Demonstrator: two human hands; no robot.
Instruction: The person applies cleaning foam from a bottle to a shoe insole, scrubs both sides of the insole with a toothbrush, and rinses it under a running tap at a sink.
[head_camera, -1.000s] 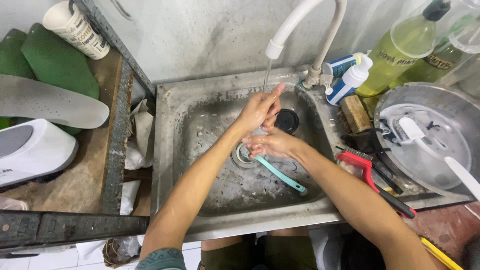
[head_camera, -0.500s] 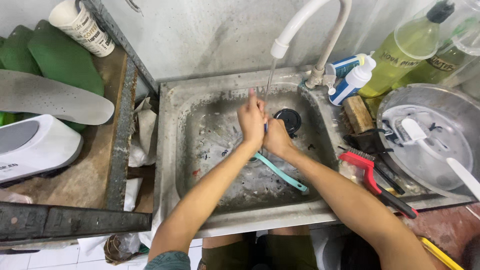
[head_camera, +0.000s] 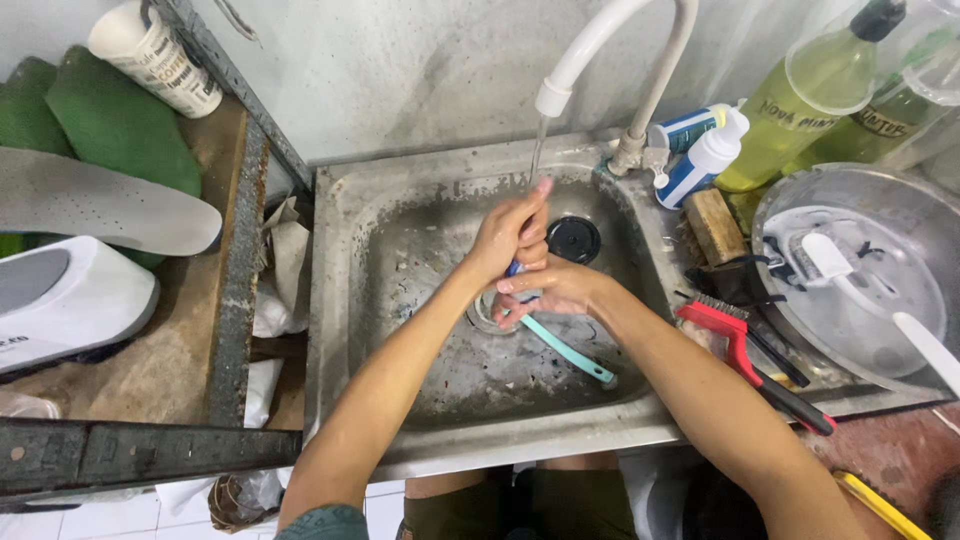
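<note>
Both my hands meet over a steel sink (head_camera: 345, 300), under a thin stream from the white tap (head_camera: 575, 60). My left hand (head_camera: 510, 232) is curled, fingertips up in the water, over a small blue end of a teal brush (head_camera: 570, 350). My right hand (head_camera: 558, 290) closes on the brush just below, touching the left hand. The teal handle slants down to the right over the sink floor. How the brush head sits inside the hands is hidden.
A black drain plug (head_camera: 575, 240) sits behind the hands. Right of the sink are a red-handled wire brush (head_camera: 745, 355), a wooden brush (head_camera: 712, 225), blue-white bottles (head_camera: 700, 160), a yellow-green bottle (head_camera: 800, 110) and a steel bowl (head_camera: 780, 215). Insoles (head_camera: 100, 215) and a white shoe (head_camera: 70, 300) lie left.
My hands have moved from the drain up and back under the running water, and the left hand has closed in against the right. The teal handle's far end has hardly shifted.
</note>
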